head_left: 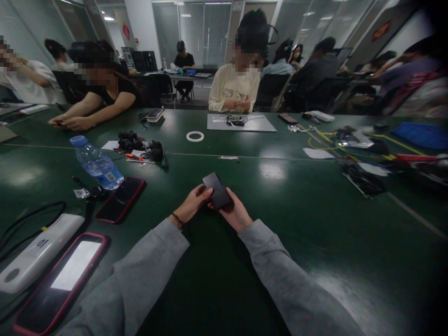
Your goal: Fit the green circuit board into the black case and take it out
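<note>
Between my two hands is a small dark grey rectangular box [217, 191], tilted and raised over the green table [224, 261]. My left hand [192, 203] pinches its left side, with the thumb on the near face. On the right side, my right hand [236, 212] grips the lower edge and corner; most of its fingers are hidden behind the box. What kind of box it is, I cannot make out. A phone in a red case [121, 199] lies left of my left hand, beside a plastic water bottle [96, 162].
At lower left lie a white power bank [42, 249] and another phone [63, 284]. A tape roll [195, 136], black cable bundles [140, 147] and a white board [241, 122] sit farther off. Coloured wires [350, 140] spread at right. People sit across the table.
</note>
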{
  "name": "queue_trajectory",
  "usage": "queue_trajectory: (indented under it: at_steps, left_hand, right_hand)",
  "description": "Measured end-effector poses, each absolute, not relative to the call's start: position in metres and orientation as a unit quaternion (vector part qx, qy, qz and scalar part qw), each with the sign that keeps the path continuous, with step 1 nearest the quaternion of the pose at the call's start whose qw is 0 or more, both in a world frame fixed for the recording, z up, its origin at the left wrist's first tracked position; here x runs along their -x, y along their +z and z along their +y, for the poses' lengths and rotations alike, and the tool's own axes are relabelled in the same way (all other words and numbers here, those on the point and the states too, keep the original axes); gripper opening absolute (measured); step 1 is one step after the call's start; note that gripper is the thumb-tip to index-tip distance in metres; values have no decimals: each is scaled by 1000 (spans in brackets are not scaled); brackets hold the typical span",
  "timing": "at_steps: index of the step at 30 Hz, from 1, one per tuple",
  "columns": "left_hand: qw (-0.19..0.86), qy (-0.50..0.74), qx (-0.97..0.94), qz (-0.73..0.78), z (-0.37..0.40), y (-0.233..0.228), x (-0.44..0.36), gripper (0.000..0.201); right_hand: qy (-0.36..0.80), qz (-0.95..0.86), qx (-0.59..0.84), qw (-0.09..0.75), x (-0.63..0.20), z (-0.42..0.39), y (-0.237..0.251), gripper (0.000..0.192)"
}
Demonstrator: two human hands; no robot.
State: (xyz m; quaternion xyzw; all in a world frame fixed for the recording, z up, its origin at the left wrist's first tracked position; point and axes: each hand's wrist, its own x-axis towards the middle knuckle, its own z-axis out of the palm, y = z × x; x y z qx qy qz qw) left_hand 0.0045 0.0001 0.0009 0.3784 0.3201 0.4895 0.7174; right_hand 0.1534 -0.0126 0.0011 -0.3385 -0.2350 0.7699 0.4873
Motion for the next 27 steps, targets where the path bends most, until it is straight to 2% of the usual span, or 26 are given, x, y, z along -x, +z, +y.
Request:
queue_trajectory:
  at_steps: [7,12,19,22,27]
  left_hand:
    - [698,504,-359,360,-1,3,-5,41]
    - [685,520,-365,355,-2,3,-6,42]
    - [681,584,-300,324,8,-2,-4,40]
    - [600,604,-382,360,9,-6,-3,37]
    - [375,591,-560,444,6,-3,1,23]
  right_hand:
    - [689,-310,382,532,-145,-16,-7,40]
    - [640,-382,406,529,-146,-21,-8,44]
    - [692,-361,353,516,-147,-22,0,42]
    - [711,-341,334,516,-150,-21,4,40]
    - [727,-333,319,509,-153,-19,6,40]
